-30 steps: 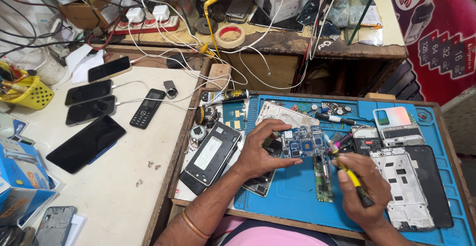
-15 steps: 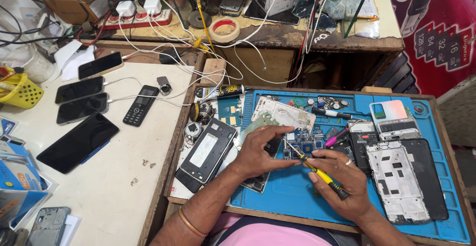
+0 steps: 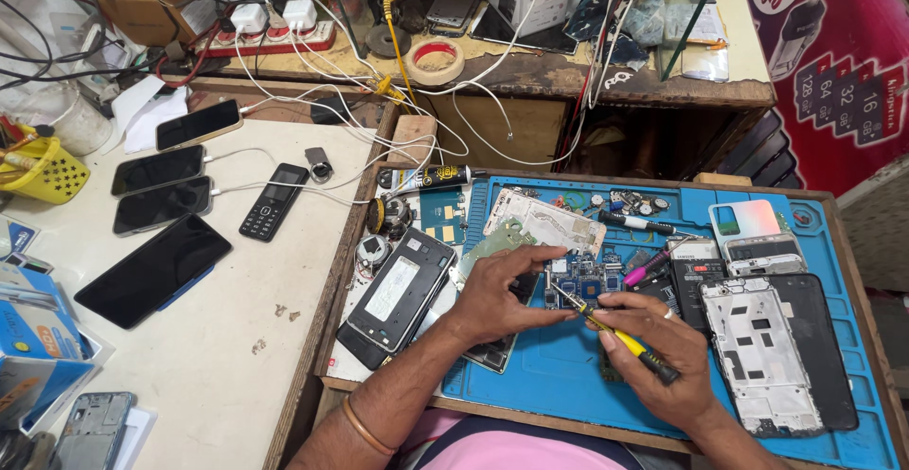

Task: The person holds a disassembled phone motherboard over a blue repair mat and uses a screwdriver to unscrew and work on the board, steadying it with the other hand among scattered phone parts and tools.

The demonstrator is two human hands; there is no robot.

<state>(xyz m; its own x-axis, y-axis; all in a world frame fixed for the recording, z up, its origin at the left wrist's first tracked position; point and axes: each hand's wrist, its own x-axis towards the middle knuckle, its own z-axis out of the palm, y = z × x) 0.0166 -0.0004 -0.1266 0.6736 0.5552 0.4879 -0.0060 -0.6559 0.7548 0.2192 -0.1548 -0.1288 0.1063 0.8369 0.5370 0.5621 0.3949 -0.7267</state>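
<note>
A: Logging hand positions. The left hand (image 3: 497, 300) is resting on the blue work mat (image 3: 568, 375), fingers curled onto the left edge of the small blue circuit board (image 3: 579, 285) and pinning it flat. The board is lying on the mat near its middle, just in front of the white phone frame (image 3: 544, 219).

B: And the right hand (image 3: 663, 352)?

A: Its fingers are clenched around a yellow-handled screwdriver (image 3: 620, 337), pen-style. The metal tip is pointing up-left and touching the board's near edge. A second ago the same hand was holding the driver lower on the mat, away from the board; half a second ago it was closing in. Now tip and board are meeting.

B: Reading of that?

A: My judgement: the hands are passing from approach to actual work on the board, probably at a screw or clip, though the contact point is too small to tell.

B: Surroundings?

A: A black phone with its back open (image 3: 398, 300) is lying just left of the left hand. A bare white mid-frame on a black phone body (image 3: 767, 347) is sitting to the right. On the white desk (image 3: 237, 337) to the left, several phones are charging by cable, among them a small keypad phone (image 3: 273, 201).
</note>
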